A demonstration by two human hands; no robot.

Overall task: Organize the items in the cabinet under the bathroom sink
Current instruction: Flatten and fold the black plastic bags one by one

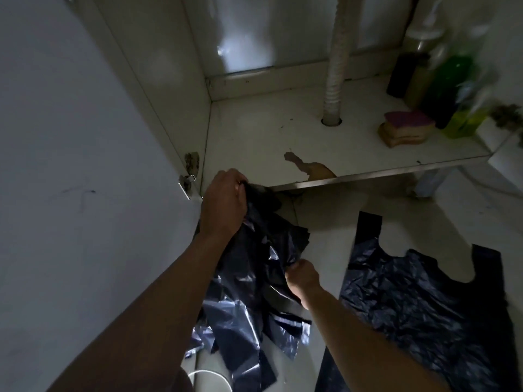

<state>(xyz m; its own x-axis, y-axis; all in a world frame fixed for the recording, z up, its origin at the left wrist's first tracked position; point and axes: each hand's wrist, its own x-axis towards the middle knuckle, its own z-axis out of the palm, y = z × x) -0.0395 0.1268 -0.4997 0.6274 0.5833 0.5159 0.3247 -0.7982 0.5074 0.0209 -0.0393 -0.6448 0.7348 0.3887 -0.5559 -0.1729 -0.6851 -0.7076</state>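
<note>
While the left hand (225, 203) grips the top of a crinkled, glossy black plastic bag (249, 292) at the cabinet (254, 131) front's left corner, the right hand (301, 275) pinches its side. A second bag (418, 301) lies flat on the floor. The cabinet holds a ribbed hose (338, 66), a pink-topped sponge (406, 127) and bottles (450, 89).

Left hand (223, 205), right hand (301, 278) — bare

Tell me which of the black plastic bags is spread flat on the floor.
The black plastic bag on the right, lying spread out with no hand on it. The crumpled bag is gripped by the left hand and right hand.
</note>
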